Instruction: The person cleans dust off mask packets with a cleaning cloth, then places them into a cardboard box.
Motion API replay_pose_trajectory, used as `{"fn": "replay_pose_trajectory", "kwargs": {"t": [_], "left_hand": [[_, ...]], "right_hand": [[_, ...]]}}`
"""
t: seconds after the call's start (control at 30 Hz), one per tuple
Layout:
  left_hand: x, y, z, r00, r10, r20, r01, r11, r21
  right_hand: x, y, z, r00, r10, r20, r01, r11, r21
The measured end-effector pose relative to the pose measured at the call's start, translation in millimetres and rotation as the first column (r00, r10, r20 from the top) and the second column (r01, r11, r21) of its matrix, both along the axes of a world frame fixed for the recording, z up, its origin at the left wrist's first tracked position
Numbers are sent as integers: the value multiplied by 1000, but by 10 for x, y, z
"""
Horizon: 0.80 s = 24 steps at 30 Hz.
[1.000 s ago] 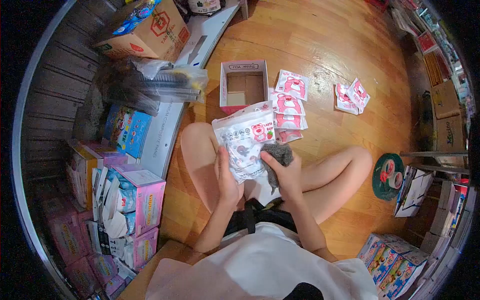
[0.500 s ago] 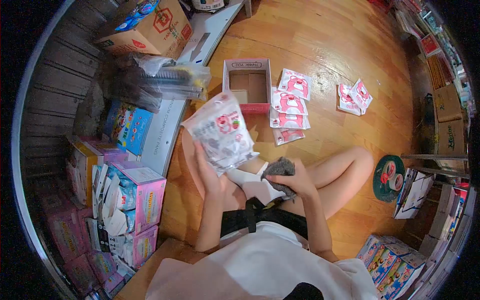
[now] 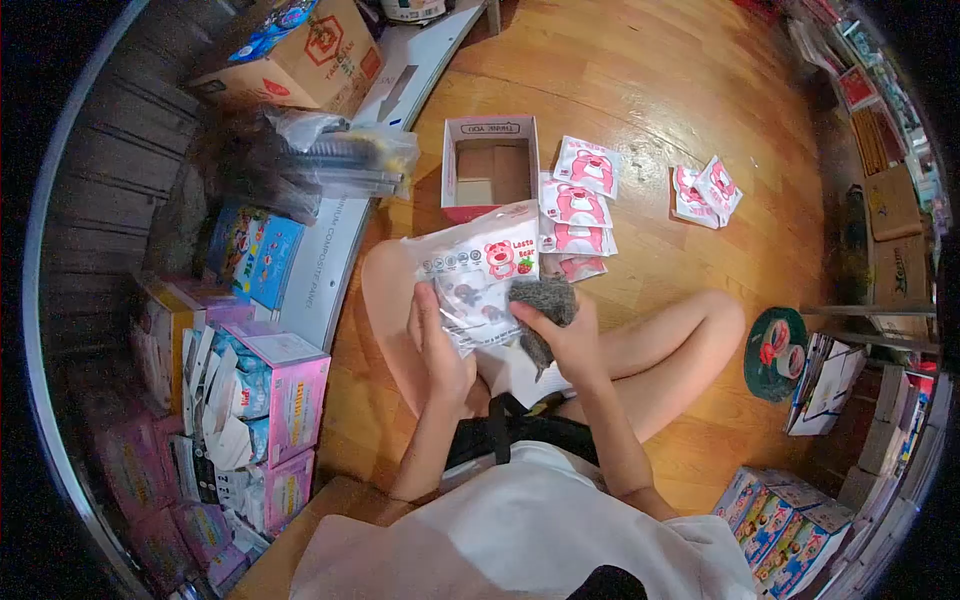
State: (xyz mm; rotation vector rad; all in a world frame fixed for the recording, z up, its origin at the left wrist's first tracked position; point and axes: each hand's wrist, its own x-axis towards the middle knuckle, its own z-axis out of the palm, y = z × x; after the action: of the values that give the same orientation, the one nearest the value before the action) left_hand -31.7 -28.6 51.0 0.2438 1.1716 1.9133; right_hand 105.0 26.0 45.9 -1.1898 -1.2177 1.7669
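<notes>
Left hand: the left hand [image 3: 440,345] is closed on the lower left part of a clear plastic packet [image 3: 480,275], thumb on its face and fingers behind it.
Right hand: the right hand [image 3: 565,335] is clenched on a grey cloth [image 3: 545,300], which is pressed against the right edge of the packet.
Packet: it is held tilted above the person's lap, over the bare knees; a pink bear and a strawberry are printed near its upper right corner, with small grey figures printed lower down.
Cloth: a bunched grey wad is seen above the thumb, with a tail hanging below the fist.
Floor just beyond the hands: a short overlapping column of pink bear packets [image 3: 575,205] is laid on the wooden floor [image 3: 640,90], just right of an open pink carton [image 3: 490,165] whose inside is bare cardboard.
Floor further right: two more pink bear packets [image 3: 708,190] are laid together, well apart from the column.
Left side: pink boxes [image 3: 285,395] with open flaps are stacked by the left knee; blue boxes [image 3: 255,255] and a clear bag of dark items [image 3: 320,165] are found behind them, and a brown cardboard carton [image 3: 300,55] at the far left corner.
Right side: a round green tin [image 3: 778,352] is stood beside the right knee, and colourful boxes [image 3: 785,520] are lined up near the lower right.
</notes>
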Motion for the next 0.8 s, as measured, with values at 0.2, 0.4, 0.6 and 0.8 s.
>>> {"fn": "replay_pose_trajectory", "kwargs": {"t": [0.2, 0.4, 0.6, 0.8], "left_hand": [[-50, -54, -193, 999, -15, 34, 17, 999, -40], [-42, -7, -305, 876, -319, -361, 309, 947, -85], [67, -90, -300, 920, -390, 48, 392, 900, -190], [27, 3, -28, 928, -306, 214, 306, 951, 32]], "right_hand": [[-25, -44, -80, 994, -52, 94, 40, 992, 123], [179, -53, 126, 893, -261, 366, -141, 610, 780], [128, -325, 99, 792, 139, 595, -605, 317, 730], [548, -206, 408, 844, 324, 428, -536, 547, 643]]}}
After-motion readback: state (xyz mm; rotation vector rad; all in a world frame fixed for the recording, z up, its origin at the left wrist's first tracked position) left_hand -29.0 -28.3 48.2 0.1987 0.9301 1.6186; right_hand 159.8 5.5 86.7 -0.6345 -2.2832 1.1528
